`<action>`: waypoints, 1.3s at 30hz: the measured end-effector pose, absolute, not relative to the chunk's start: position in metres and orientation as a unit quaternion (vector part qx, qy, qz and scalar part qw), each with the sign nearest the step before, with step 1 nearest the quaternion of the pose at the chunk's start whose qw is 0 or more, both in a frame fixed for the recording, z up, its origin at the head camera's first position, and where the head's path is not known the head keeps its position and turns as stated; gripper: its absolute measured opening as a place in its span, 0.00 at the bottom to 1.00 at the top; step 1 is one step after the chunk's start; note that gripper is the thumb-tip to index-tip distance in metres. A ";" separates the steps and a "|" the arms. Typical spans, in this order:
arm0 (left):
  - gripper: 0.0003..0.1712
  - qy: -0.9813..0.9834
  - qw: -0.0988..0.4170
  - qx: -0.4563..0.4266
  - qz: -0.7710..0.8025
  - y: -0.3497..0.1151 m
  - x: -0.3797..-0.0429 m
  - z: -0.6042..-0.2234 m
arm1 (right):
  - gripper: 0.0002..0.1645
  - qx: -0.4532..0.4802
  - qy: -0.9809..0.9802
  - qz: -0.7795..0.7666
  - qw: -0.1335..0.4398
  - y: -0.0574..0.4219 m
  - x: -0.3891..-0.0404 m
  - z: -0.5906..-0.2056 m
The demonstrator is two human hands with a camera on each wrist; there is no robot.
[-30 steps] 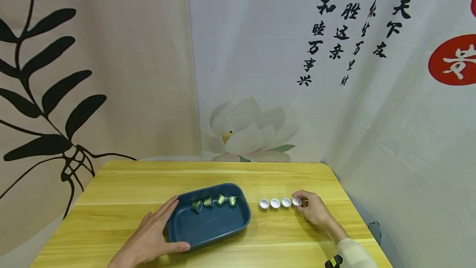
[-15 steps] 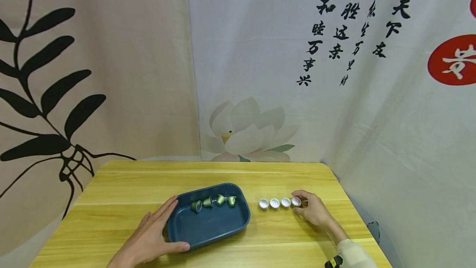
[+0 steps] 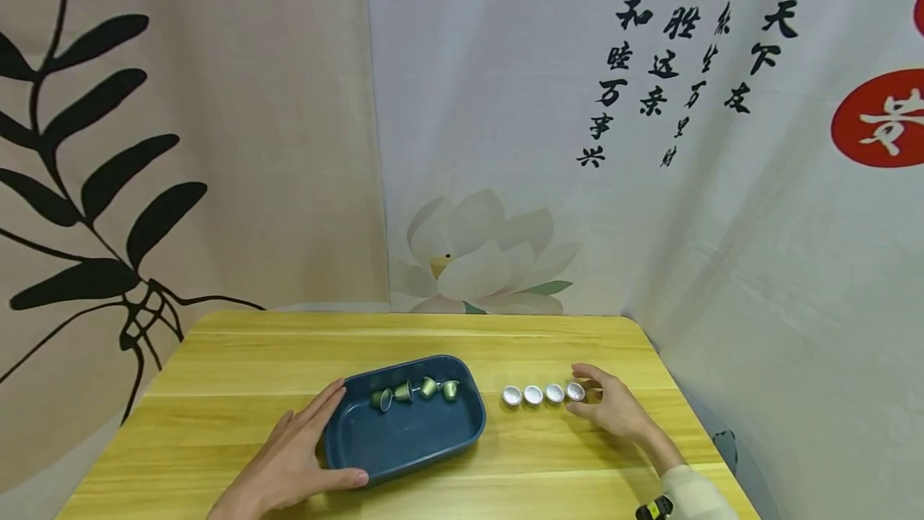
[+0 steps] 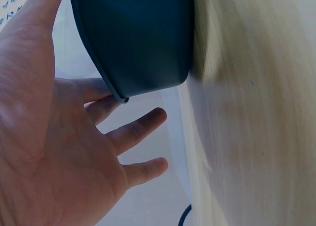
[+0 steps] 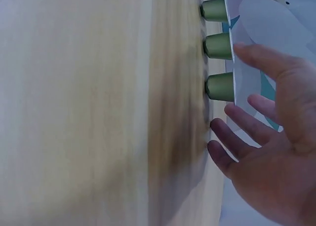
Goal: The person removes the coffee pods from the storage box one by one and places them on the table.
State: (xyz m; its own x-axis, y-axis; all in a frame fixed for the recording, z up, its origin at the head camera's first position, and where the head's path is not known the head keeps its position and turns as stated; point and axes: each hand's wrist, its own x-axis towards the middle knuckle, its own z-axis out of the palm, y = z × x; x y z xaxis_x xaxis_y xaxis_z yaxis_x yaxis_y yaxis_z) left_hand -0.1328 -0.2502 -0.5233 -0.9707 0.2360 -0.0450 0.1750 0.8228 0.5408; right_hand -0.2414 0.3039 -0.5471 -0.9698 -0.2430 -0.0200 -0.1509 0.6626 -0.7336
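Capsules (image 3: 533, 396), four of them, stand in a line on the surface (image 3: 549, 460), and the right hand (image 3: 615, 412) has just spread wider around the end one, upper fingers lifting off its rim. It's not gripping anything now, so I'd guess that capsule's been let go. They're silvery-white on top with green tapered bodies. Four more lie tipped in the blue tray (image 3: 393, 444); left hand (image 3: 299, 452) rests loosely spread on its rim.
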 end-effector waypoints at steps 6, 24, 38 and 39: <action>0.84 0.952 0.048 0.112 0.280 -0.251 -0.131 -0.524 | 0.49 -0.113 0.922 -0.367 0.051 0.303 -0.238 -0.539; 0.83 0.952 0.049 0.111 0.283 -0.252 -0.132 -0.526 | 0.44 -0.201 0.917 -0.344 0.000 0.260 -0.235 -0.510; 0.83 0.951 0.049 0.114 0.284 -0.252 -0.132 -0.526 | 0.41 -0.267 0.898 -0.350 0.019 0.204 -0.236 -0.490; 0.83 0.951 0.049 0.113 0.283 -0.252 -0.132 -0.526 | 0.41 -0.271 0.897 -0.349 0.022 0.200 -0.236 -0.489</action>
